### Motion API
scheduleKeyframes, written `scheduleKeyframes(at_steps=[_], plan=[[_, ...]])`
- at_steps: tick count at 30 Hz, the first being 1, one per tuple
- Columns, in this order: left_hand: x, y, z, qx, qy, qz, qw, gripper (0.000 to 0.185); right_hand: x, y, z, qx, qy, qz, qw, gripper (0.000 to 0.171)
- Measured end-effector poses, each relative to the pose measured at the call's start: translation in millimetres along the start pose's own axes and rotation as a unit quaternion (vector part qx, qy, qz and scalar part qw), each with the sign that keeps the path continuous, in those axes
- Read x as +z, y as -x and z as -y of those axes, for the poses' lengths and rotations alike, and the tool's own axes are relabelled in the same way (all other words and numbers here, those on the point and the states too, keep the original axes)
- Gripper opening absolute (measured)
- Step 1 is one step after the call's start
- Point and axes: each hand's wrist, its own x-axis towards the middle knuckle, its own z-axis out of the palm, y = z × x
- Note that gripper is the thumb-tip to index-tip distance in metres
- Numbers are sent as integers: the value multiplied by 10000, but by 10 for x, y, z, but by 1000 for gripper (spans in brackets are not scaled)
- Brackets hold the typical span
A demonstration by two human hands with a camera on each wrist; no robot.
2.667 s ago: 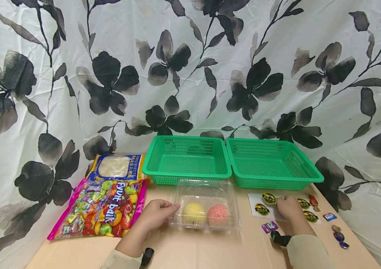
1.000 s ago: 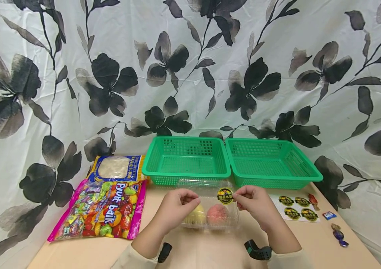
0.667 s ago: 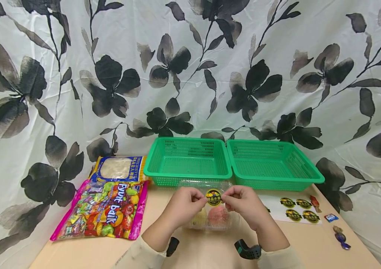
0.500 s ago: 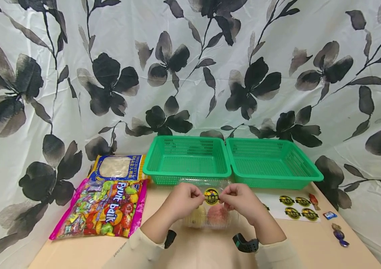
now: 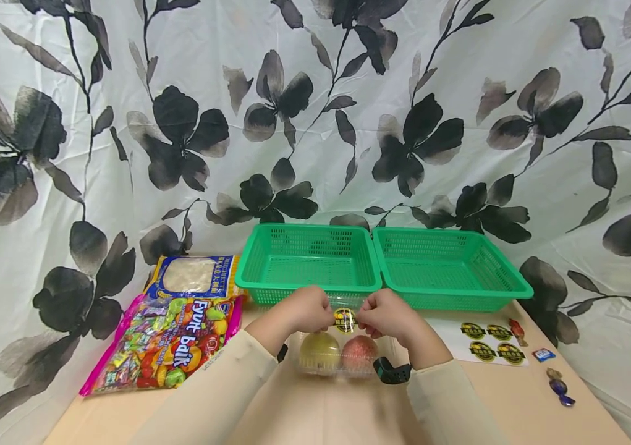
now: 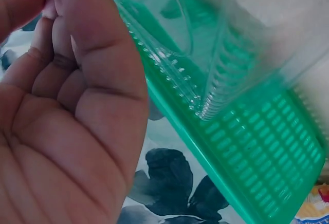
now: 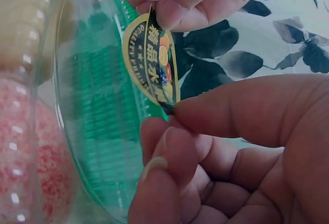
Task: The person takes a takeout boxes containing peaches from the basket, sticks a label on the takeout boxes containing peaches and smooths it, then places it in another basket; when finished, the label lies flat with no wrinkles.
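Observation:
My left hand point(image 5: 306, 311) and right hand point(image 5: 389, 316) pinch opposite edges of a round black-and-gold sticker point(image 5: 345, 320) printed with fruit. In the right wrist view the sticker point(image 7: 149, 57) stretches between both hands' fingertips, slightly bent and apart from the plastic. It is held over the lid of a clear plastic clamshell box point(image 5: 337, 373). Through the box show a yellow round fruit point(image 5: 319, 352) and a pinkish-red one point(image 5: 359, 353). The left wrist view has my left hand point(image 6: 77, 95) beside the clear lid point(image 6: 205, 44); the sticker is not discernible there.
Two green baskets point(image 5: 309, 290) point(image 5: 460, 303) stand behind the box. A candy bag point(image 5: 170, 346) and a blue-yellow pasta bag point(image 5: 190, 278) lie left. At right lie a white sticker sheet point(image 5: 462, 351) and small wrapped candies point(image 5: 543, 355) point(image 5: 559, 387).
My right hand has come from the sticker sheet with one sticker, and my left hand has left the box's side to take its other edge. Both hands have then moved farther forward over the lid.

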Motion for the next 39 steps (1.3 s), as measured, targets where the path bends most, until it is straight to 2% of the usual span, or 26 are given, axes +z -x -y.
scheduleKeyframes(at_steps=[5,10,17,22,28,36,39], plan=[[28,-105,13,-121,-345,138,9992,47,18,-47,6,215,245,69,9994,21],[60,-171,32,-458,-604,346,9965,50,46,-76,24,246,327,171,9990,28],[33,-245,-16,-1033,-554,492,9919,35,98,-144,60,307,621,297,9972,40],[40,-284,-40,-1235,-545,585,9891,30,119,-189,80,368,854,422,9948,43],[69,-313,-41,-1322,-744,597,9866,24,144,-208,86,346,1100,438,9924,42],[97,-308,24,-1222,-771,347,9889,29,124,-194,69,325,1306,385,9902,39],[99,-307,39,-1141,-883,354,9889,33,120,-199,56,350,1264,362,9907,41]])
